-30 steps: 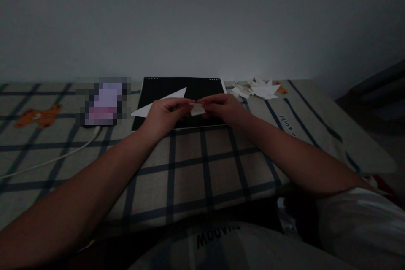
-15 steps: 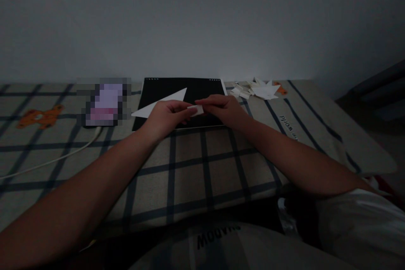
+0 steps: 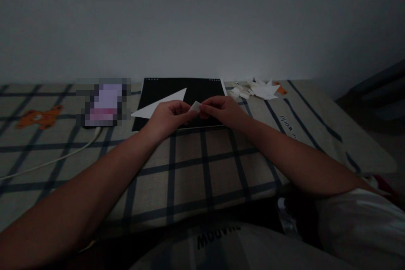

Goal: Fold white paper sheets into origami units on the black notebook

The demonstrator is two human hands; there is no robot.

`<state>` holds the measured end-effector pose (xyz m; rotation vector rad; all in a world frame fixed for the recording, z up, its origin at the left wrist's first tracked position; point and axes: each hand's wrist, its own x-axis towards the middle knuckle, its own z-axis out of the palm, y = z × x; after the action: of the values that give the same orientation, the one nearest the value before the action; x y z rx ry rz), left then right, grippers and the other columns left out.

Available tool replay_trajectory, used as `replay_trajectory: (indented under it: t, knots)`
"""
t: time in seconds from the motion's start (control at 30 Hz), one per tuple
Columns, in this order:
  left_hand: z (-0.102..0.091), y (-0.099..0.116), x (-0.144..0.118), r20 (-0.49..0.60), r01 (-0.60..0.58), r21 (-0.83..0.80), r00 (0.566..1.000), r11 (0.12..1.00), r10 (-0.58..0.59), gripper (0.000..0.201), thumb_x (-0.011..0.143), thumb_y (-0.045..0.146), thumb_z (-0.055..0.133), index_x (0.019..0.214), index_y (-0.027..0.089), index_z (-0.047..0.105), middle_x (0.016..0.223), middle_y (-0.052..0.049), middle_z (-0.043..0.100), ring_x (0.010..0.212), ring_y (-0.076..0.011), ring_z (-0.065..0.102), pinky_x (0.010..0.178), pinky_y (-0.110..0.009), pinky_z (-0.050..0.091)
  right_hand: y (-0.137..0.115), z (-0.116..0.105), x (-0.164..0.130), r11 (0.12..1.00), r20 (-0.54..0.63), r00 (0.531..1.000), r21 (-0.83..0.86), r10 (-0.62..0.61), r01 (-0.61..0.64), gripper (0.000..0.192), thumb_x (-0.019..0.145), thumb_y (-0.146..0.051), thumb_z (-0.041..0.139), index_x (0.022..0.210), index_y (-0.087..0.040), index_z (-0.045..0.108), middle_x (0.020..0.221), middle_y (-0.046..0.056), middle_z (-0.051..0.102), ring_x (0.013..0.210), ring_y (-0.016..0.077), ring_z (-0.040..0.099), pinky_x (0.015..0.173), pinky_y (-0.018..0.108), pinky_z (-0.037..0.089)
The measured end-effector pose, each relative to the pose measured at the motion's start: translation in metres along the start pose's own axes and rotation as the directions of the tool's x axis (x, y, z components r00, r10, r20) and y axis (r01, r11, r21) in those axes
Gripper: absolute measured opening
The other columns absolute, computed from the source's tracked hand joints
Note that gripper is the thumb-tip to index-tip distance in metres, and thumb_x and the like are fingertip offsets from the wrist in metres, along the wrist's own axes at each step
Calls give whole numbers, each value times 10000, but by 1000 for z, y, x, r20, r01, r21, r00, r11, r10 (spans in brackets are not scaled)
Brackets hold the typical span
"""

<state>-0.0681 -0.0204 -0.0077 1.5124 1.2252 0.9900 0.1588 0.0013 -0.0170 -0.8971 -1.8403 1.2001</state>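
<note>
A small folded piece of white paper is pinched between the fingertips of my left hand and my right hand. Both hands meet over the front edge of a black board that lies on the checked cloth. On the board, just left of my left hand, rests a long white paper triangle. Most of the small paper is hidden by my fingers.
A heap of folded white paper pieces lies at the back right. A blurred device with a white cable sits to the left. The checked cloth covers the surface, and a plain wall rises behind it.
The small paper was wider and lower between my hands; now it is folded smaller and lifted slightly, with my fingertips drawn closer together.
</note>
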Motion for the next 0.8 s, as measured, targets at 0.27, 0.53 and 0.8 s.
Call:
replay_trajectory:
  t: [0.27,0.53,0.8]
  knots:
    - [-2,4,-3,14,-21,9,1000,1000,21,297,839,457,867,984,199,888,829,-45,816,663,-147,673,627,-258,560,0,-1,-3,991,98,994,-121,-50,62,426,1000,-586,710,1012,-176,829,893,55,796,851,194,737,774,326,572]
    - [-1,6,-4,-28,20,33,999,999,-19,237,852,406,873,957,196,898,749,-35,791,638,-145,673,626,-252,568,1,-1,-4,988,75,996,-144,-43,54,341,1037,-462,648,1038,-170,824,880,51,796,808,178,717,750,319,553]
    - [1,9,-4,-56,30,77,998,997,-26,163,850,351,865,901,198,893,685,-18,764,596,-136,660,594,-238,553,-2,0,-4,973,93,992,-208,-80,98,352,1050,-456,622,997,-173,823,874,53,799,799,177,705,747,317,535]
